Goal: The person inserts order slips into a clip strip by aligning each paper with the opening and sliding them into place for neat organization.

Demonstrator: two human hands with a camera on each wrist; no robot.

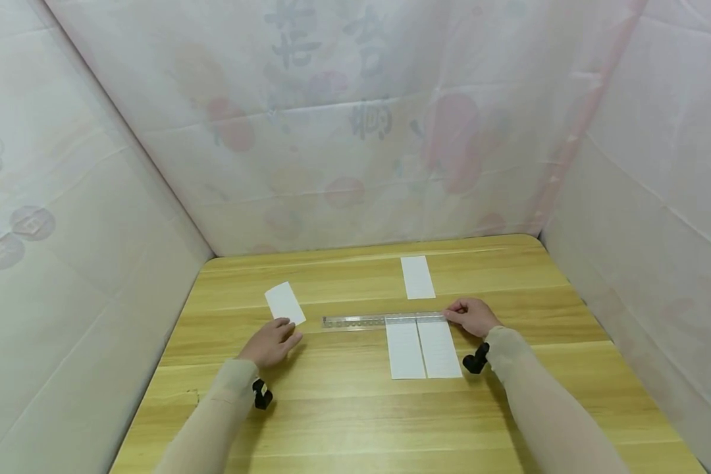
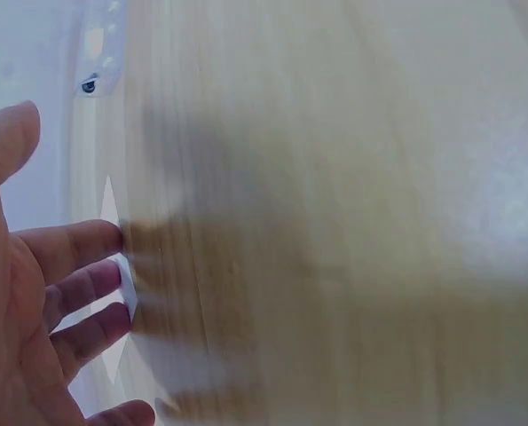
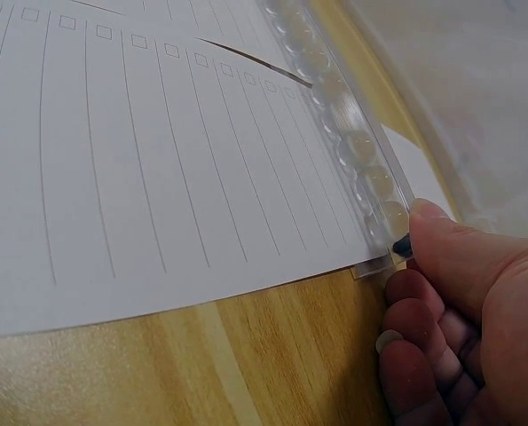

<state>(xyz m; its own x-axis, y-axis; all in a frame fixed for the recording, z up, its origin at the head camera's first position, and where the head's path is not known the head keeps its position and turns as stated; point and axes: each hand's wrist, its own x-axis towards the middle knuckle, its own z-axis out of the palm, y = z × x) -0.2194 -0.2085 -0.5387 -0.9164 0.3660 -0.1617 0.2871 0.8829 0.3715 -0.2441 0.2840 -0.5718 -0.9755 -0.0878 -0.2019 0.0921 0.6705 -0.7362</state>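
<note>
Lying over two sheets (image 1: pixel 406 352), the clear strip (image 1: pixel 384 320), probably light, stiff and slippery, is best held endwise; its right end is pinched by the right hand (image 1: pixel 474 317), the left hand (image 1: pixel 270 343) relaxed.

Strip (image 1: pixel 355 322): clear plastic, glossy; sheets (image 1: pixel 405 352): paper, matt, smooth; tabletop (image 1: pixel 355 421): wood-grain, smooth, slight sheen; wall hangings (image 1: pixel 308 164): cloth-like, creased, matt; sleeves (image 1: pixel 213 408): cloth, matt

We note a wood-grain table (image 1: pixel 355 424) with a rounded far right corner. We record pale cloth panels (image 1: pixel 658 217) on three sides: the back panel (image 1: pixel 332 158) bears faded red patches (image 1: pixel 453 141) and characters (image 1: pixel 372 118), the left panel (image 1: pixel 77 309) shows round purplish prints (image 1: pixel 32 222), and a pink band (image 1: pixel 569 141) marks the right-hand corner.
</note>
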